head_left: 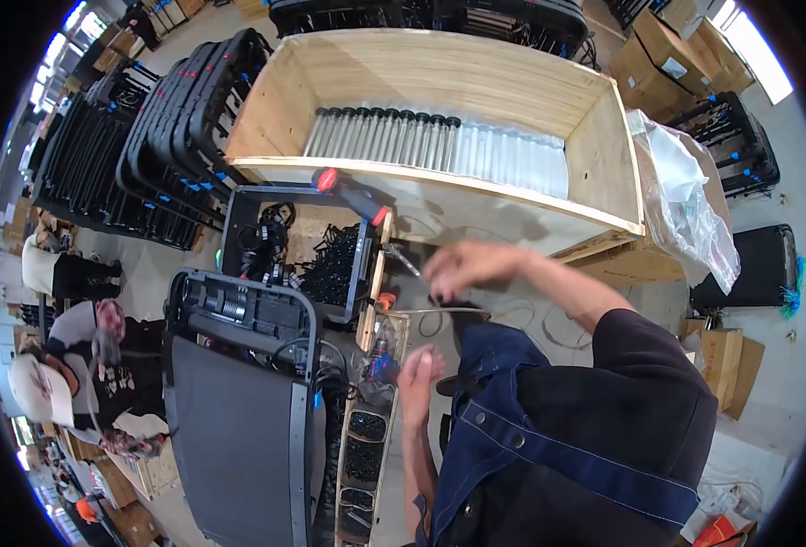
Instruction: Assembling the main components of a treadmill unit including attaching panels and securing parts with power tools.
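Observation:
My right hand [471, 266] is held out over the floor beside the wooden crate. Its fingers are loosely bent and somewhat apart, with nothing visible in them. Close to its fingertips, a slim silver metal tool [403, 259] slants down from the edge of a wooden rack. My left hand [418, 369] is lower, its fingers curled in and the thumb up; whatever they may hold is hidden. Just left of it, a power drill [382, 363] with red and blue parts rests on the rack. A red and black screwdriver-like tool [353, 196] lies across the bin's corner.
A wooden crate [403, 169] with rows of metal tubes stands ahead. A bin [230, 214] holds black parts and screws. A treadmill-like machine [234, 428] is at left, beside narrow compartments of black screws [364, 460]. Hoses lie on the floor. A co-worker [84, 374] is at far left.

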`<state>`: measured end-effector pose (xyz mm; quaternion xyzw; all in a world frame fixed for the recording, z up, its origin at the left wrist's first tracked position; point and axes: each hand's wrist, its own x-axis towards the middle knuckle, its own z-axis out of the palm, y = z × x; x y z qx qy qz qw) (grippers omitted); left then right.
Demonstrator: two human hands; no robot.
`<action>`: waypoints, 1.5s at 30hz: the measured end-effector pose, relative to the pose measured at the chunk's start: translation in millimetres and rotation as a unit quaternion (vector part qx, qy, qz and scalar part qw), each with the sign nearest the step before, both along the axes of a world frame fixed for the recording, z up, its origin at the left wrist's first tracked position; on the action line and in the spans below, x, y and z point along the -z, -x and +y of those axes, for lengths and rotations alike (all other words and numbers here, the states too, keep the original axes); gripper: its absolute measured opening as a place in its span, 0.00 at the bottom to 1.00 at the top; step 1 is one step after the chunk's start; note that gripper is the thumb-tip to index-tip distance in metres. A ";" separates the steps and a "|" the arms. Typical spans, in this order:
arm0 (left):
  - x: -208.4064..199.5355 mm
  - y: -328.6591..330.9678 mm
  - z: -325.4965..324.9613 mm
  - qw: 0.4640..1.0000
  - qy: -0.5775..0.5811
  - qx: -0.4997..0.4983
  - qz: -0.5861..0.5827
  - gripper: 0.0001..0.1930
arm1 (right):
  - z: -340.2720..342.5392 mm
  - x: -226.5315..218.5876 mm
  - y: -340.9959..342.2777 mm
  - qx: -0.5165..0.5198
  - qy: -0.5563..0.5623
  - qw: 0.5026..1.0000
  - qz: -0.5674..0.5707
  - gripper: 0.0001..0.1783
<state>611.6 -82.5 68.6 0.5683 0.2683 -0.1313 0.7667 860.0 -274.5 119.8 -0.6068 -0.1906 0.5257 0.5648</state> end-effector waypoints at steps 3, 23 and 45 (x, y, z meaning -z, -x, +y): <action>-39.3 -104.2 -20.7 0.995 -0.043 0.013 -0.088 0.18 | -32.9 18.6 -132.4 0.238 -0.008 0.970 -0.043 0.34; 84.3 -489.3 -60.5 0.775 -0.603 0.153 -0.113 0.09 | -20.8 557.5 -417.3 0.417 0.411 0.807 0.081 0.17; -40.2 -406.3 7.3 0.931 -0.124 -0.281 -0.196 0.28 | -9.2 22.1 -247.3 0.040 0.181 0.972 -0.143 0.14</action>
